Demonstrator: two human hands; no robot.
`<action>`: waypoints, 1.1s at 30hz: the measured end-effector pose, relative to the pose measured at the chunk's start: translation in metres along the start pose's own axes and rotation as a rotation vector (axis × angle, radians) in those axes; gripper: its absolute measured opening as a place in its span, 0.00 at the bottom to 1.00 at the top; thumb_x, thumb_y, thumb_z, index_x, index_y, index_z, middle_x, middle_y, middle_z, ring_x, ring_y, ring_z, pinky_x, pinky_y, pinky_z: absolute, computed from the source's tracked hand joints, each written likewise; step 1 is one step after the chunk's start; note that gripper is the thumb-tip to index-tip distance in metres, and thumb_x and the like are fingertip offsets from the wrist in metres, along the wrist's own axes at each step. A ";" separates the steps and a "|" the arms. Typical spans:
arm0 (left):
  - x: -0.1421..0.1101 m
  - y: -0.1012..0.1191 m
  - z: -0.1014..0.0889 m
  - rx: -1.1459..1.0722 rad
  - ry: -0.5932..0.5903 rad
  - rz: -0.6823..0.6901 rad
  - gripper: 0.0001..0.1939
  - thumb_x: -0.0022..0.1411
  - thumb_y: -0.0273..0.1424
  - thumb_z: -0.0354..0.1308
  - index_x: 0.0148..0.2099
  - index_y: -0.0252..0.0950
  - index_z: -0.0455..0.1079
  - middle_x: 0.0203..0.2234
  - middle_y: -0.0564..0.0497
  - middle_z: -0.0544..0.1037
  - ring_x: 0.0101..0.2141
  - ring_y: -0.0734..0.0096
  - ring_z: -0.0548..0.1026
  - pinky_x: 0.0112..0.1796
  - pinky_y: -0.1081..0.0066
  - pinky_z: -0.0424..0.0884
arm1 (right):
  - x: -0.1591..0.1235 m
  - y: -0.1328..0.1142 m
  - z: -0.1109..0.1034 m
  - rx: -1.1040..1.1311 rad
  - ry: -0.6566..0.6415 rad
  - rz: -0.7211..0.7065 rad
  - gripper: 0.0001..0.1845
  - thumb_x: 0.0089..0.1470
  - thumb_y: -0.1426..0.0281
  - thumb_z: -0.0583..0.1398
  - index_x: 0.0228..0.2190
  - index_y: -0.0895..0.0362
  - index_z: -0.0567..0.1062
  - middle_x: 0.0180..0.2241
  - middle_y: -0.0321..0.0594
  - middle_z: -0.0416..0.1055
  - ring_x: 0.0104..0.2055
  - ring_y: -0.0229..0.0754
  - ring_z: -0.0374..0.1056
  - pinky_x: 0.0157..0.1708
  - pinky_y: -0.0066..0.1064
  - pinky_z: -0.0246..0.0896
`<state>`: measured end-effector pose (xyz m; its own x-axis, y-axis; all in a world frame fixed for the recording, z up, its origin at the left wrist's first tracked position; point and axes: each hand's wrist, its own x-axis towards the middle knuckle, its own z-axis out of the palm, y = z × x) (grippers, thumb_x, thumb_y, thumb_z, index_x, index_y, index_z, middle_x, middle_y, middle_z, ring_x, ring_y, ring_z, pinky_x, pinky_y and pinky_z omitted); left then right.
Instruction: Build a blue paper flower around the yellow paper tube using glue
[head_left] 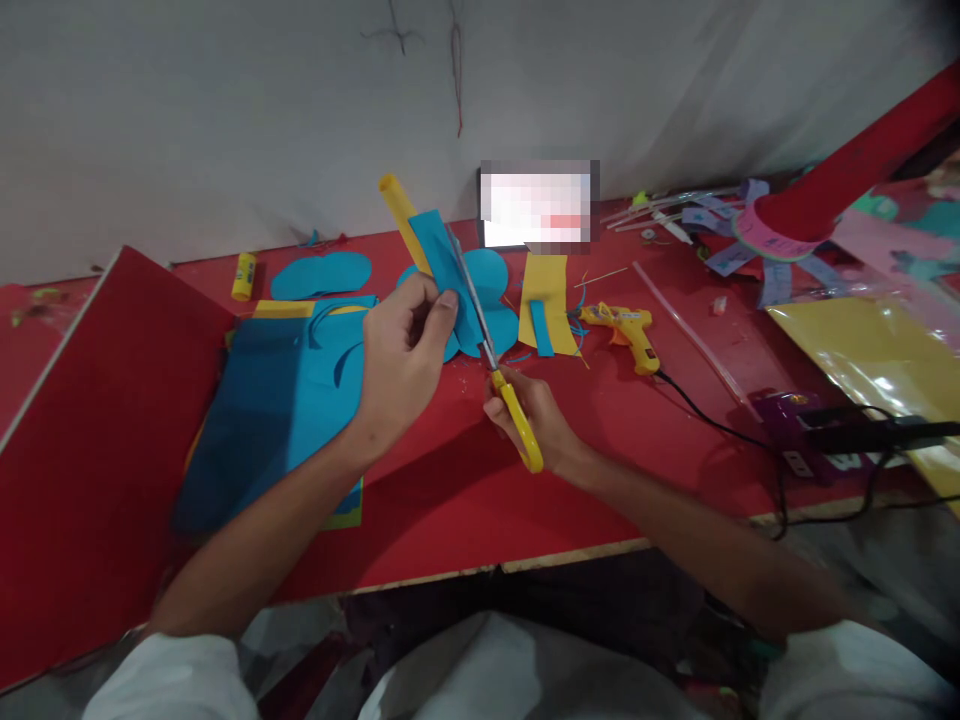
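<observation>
**Cutting a blue strip with scissors over the red bench**

Far left I see a red board leaning up, then a glue stick and a pile of blue sheets on the bench. My left hand pinches a blue paper strip, held up above the bench. My right hand grips yellow-handled scissors, blades against the strip's right edge. Further right: a yellow sheet with a blue scrap on it, a yellow glue gun, black cable, clear plastic.

Head camera looks forward and down, close over the red table; single view.
</observation>
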<state>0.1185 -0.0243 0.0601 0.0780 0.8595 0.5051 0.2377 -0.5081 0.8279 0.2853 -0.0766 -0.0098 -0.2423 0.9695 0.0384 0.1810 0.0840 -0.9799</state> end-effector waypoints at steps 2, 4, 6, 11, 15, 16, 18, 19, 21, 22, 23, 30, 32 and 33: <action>0.000 -0.001 0.000 -0.001 -0.006 -0.006 0.23 0.71 0.44 0.61 0.28 0.40 0.58 0.18 0.57 0.59 0.19 0.74 0.57 0.21 0.68 0.52 | 0.000 -0.003 -0.001 -0.030 0.018 -0.009 0.37 0.53 0.32 0.59 0.27 0.53 0.61 0.22 0.30 0.57 0.25 0.33 0.51 0.25 0.28 0.46; 0.000 0.000 0.000 -0.008 -0.004 -0.011 0.24 0.71 0.45 0.61 0.28 0.40 0.58 0.18 0.57 0.59 0.19 0.75 0.57 0.21 0.69 0.53 | 0.001 -0.005 -0.001 -0.050 0.038 -0.013 0.37 0.51 0.31 0.60 0.26 0.53 0.62 0.21 0.30 0.56 0.25 0.33 0.50 0.24 0.28 0.46; 0.000 0.001 0.000 -0.022 -0.005 -0.014 0.24 0.70 0.46 0.62 0.28 0.39 0.58 0.18 0.58 0.59 0.19 0.75 0.57 0.21 0.69 0.53 | 0.001 -0.005 -0.002 -0.049 0.045 -0.008 0.37 0.51 0.32 0.61 0.25 0.53 0.62 0.20 0.30 0.55 0.25 0.34 0.51 0.24 0.28 0.45; 0.000 0.003 0.001 -0.082 -0.033 -0.040 0.23 0.69 0.43 0.64 0.29 0.39 0.60 0.19 0.58 0.59 0.20 0.76 0.58 0.20 0.70 0.53 | 0.001 -0.004 -0.004 -0.022 0.042 -0.002 0.36 0.52 0.33 0.61 0.25 0.53 0.62 0.20 0.30 0.57 0.24 0.34 0.53 0.23 0.28 0.45; 0.002 0.003 0.000 -0.146 0.003 -0.016 0.21 0.70 0.45 0.63 0.31 0.39 0.61 0.19 0.58 0.59 0.19 0.77 0.57 0.19 0.71 0.53 | 0.000 0.000 -0.003 -0.002 0.011 0.009 0.33 0.53 0.37 0.63 0.25 0.53 0.61 0.21 0.29 0.55 0.24 0.34 0.51 0.23 0.28 0.44; 0.002 0.002 0.000 -0.155 0.008 -0.023 0.22 0.71 0.45 0.63 0.31 0.39 0.60 0.19 0.58 0.59 0.18 0.78 0.57 0.18 0.71 0.53 | -0.001 0.001 -0.002 0.012 0.003 0.015 0.32 0.53 0.38 0.63 0.25 0.53 0.62 0.21 0.29 0.55 0.24 0.34 0.51 0.23 0.28 0.44; 0.003 0.001 -0.001 -0.174 0.020 -0.037 0.24 0.71 0.46 0.62 0.30 0.39 0.58 0.20 0.58 0.58 0.18 0.78 0.56 0.17 0.72 0.53 | -0.001 0.004 0.001 0.041 -0.010 0.022 0.29 0.54 0.41 0.63 0.27 0.53 0.62 0.22 0.28 0.57 0.24 0.34 0.52 0.24 0.28 0.46; 0.004 0.001 -0.001 -0.186 0.031 -0.038 0.25 0.71 0.46 0.62 0.30 0.39 0.56 0.20 0.58 0.58 0.18 0.79 0.56 0.17 0.72 0.53 | -0.001 0.006 0.002 0.057 -0.017 0.021 0.27 0.54 0.43 0.63 0.29 0.53 0.63 0.23 0.29 0.59 0.24 0.34 0.53 0.24 0.28 0.48; 0.005 0.001 -0.001 -0.200 0.043 -0.048 0.26 0.71 0.47 0.62 0.29 0.40 0.54 0.19 0.58 0.58 0.17 0.79 0.55 0.16 0.72 0.53 | -0.001 0.009 0.005 0.089 -0.042 0.020 0.23 0.55 0.47 0.63 0.32 0.53 0.65 0.26 0.30 0.64 0.26 0.34 0.57 0.26 0.28 0.51; 0.005 0.001 -0.001 -0.199 0.047 -0.051 0.27 0.71 0.47 0.62 0.28 0.40 0.53 0.19 0.58 0.57 0.17 0.79 0.55 0.16 0.72 0.53 | 0.000 0.010 0.006 0.103 -0.057 0.021 0.22 0.55 0.49 0.63 0.33 0.53 0.66 0.28 0.31 0.66 0.26 0.34 0.59 0.27 0.28 0.53; 0.005 0.002 -0.001 -0.195 0.048 -0.055 0.27 0.71 0.47 0.62 0.28 0.40 0.53 0.19 0.58 0.57 0.17 0.79 0.54 0.16 0.73 0.53 | 0.000 0.011 0.008 0.115 -0.066 0.021 0.20 0.56 0.51 0.63 0.34 0.53 0.66 0.29 0.32 0.67 0.27 0.35 0.61 0.28 0.28 0.55; 0.001 0.003 0.003 -0.158 0.004 -0.058 0.26 0.72 0.45 0.61 0.28 0.40 0.52 0.18 0.59 0.56 0.17 0.79 0.54 0.15 0.73 0.52 | 0.000 0.007 0.004 0.011 -0.033 0.023 0.23 0.57 0.47 0.62 0.32 0.53 0.64 0.26 0.31 0.64 0.26 0.35 0.57 0.27 0.30 0.51; 0.000 0.001 0.003 -0.142 -0.001 -0.062 0.27 0.72 0.45 0.61 0.28 0.40 0.52 0.19 0.59 0.55 0.17 0.79 0.54 0.16 0.73 0.52 | 0.000 0.005 0.001 -0.036 -0.024 0.012 0.25 0.57 0.46 0.62 0.30 0.52 0.63 0.25 0.30 0.63 0.26 0.35 0.56 0.28 0.31 0.51; -0.001 0.001 0.003 -0.139 -0.003 -0.073 0.27 0.72 0.46 0.61 0.28 0.40 0.51 0.19 0.59 0.55 0.17 0.78 0.54 0.16 0.73 0.52 | 0.000 0.005 0.000 -0.044 -0.022 0.010 0.25 0.57 0.45 0.63 0.30 0.52 0.63 0.25 0.31 0.63 0.26 0.36 0.57 0.28 0.31 0.51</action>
<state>0.1216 -0.0250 0.0597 0.0685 0.8943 0.4421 0.1064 -0.4472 0.8881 0.2863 -0.0763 -0.0144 -0.2606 0.9651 0.0242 0.2252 0.0851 -0.9706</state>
